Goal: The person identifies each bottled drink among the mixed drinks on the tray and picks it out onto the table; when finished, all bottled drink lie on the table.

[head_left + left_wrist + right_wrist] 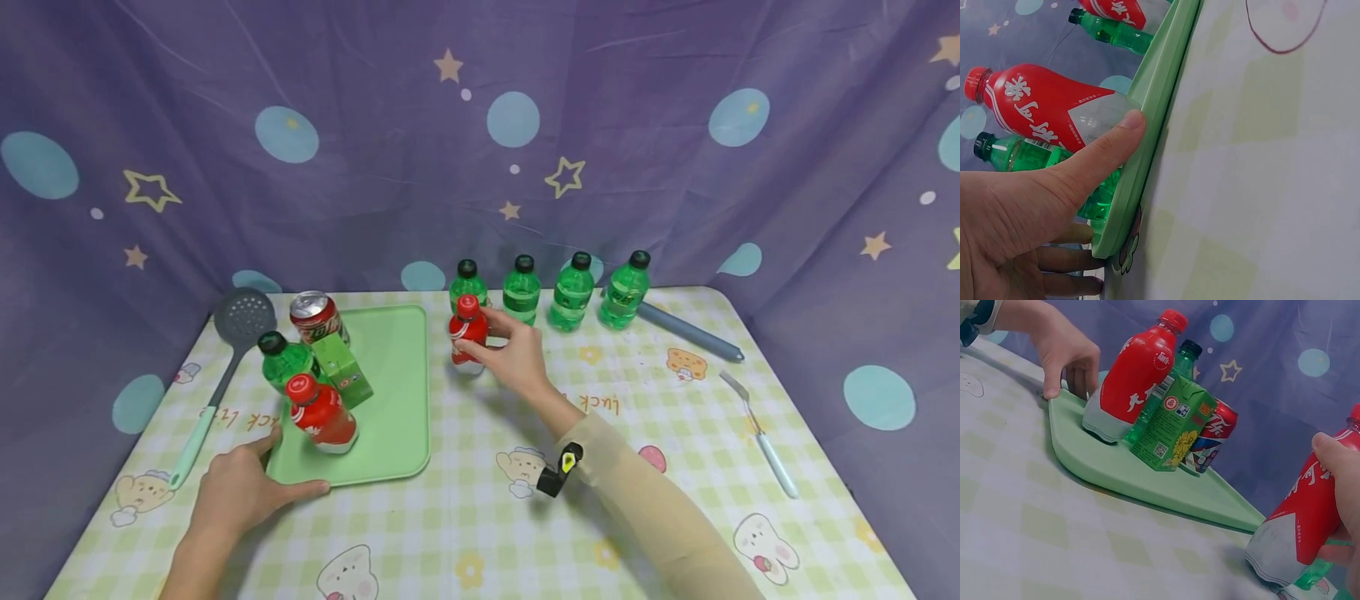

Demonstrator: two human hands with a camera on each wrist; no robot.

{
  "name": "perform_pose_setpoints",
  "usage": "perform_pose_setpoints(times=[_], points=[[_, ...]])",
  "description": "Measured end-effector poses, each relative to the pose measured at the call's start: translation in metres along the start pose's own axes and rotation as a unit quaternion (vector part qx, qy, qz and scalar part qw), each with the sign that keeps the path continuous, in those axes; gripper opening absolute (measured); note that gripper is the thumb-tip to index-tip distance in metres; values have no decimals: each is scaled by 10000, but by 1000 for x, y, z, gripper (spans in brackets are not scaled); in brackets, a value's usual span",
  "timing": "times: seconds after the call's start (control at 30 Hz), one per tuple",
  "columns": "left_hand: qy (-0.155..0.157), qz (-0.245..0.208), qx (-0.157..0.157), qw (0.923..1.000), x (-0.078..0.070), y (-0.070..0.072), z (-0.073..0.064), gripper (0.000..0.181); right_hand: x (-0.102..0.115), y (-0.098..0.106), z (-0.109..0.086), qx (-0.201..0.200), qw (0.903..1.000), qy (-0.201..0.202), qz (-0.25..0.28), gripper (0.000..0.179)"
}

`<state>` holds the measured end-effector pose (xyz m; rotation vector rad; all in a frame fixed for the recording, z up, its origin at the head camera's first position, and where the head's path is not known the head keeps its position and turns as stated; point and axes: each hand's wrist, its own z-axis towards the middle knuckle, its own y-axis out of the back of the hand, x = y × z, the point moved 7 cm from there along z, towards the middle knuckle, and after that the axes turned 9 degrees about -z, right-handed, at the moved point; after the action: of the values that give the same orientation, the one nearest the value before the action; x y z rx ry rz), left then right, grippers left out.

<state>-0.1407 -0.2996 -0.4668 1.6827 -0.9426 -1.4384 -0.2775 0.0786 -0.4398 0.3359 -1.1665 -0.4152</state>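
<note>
Expect light to moderate weight from the red bottle (467, 323), though impossible to tell the fill. Probably gives under a hard squeeze, may slip with so smooth a wrap, unlikely to shatter. Best taken round the upper body, below the cap, without crushing. Looks bright red with white lettering, pale grey toward the base, capped in red. Held roughly upright just right of the green tray (397, 400), before the leftmost of 4 green bottles (573, 296); cannot tell whether touching the tablecloth (412, 533). Pinched between thumb and fingers of the right hand (517, 354). Note the left hand (240, 483) at the tray's near-left corner, thumb straight and spread wide from the fingers. Find on the tray 1 more red bottle (326, 421), 1 green bottle (285, 360), 1 carton (345, 375), 1 can (315, 315).
</note>
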Motion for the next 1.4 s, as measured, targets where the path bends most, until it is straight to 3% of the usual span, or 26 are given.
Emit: perform_pose_setpoints(times=[0.33, 1.07, 1.23, 1.4], points=[[-5, 1, 2, 10000, -2, 2, 1, 139, -4, -2, 1, 21, 9998, 195, -72, 60], [72, 5, 84, 9999, -2, 1, 1, 142, -3, 1, 0, 65, 9998, 168, 109, 61], [94, 35, 112, 9999, -1, 0, 1, 143, 6, 7, 7, -37, 9994, 327, 105, 65], [64, 58, 69, 9999, 0, 0, 1, 141, 30, 17, 19, -225, 9971, 687, 236, 65]])
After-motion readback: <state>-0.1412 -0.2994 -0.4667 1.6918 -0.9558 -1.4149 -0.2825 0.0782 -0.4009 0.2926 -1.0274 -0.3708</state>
